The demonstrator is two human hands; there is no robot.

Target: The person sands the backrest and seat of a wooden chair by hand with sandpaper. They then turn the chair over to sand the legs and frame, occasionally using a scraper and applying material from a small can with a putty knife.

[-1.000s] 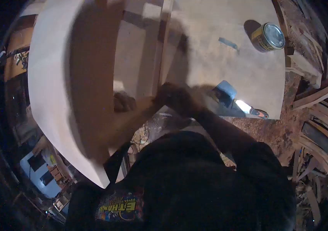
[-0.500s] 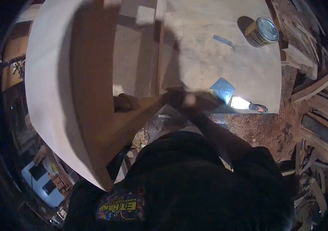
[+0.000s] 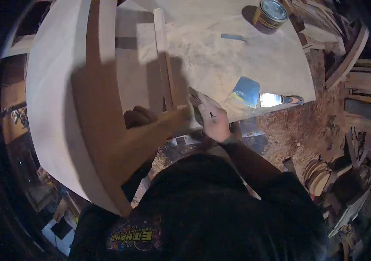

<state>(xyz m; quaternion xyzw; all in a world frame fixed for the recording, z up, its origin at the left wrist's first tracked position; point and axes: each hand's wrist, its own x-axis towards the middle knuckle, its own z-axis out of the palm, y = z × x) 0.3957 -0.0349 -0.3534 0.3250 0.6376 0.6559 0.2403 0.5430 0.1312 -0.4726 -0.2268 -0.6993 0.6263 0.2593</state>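
A large wooden workpiece with a curved pale panel (image 3: 50, 113) stands at the left, and a wooden arm (image 3: 150, 132) runs from it toward the middle. The fingers of my left hand (image 3: 139, 116) curl over that arm's far side; the rest of the hand is hidden. My right hand (image 3: 217, 126) is closed on a folded sheet (image 3: 200, 101) that looks like sandpaper. The sheet lies against the arm's free end. To the right of this hand, a blue flat spreader (image 3: 246, 90) and a putty knife (image 3: 292, 100) lie on the pale board (image 3: 277, 65).
A tin (image 3: 270, 16) stands near the board's far right corner, with a small blue-grey strip (image 3: 232, 37) left of it. A thin wooden strip (image 3: 163, 56) lies lengthwise on the board. Wood offcuts (image 3: 364, 91) are piled at right, beside sawdust-covered ground (image 3: 298, 130).
My right hand, dark and blurred before, has turned and now shows the folded sheet at the arm's end. My left hand keeps its hold. The view has shifted, so the board's items sit higher.
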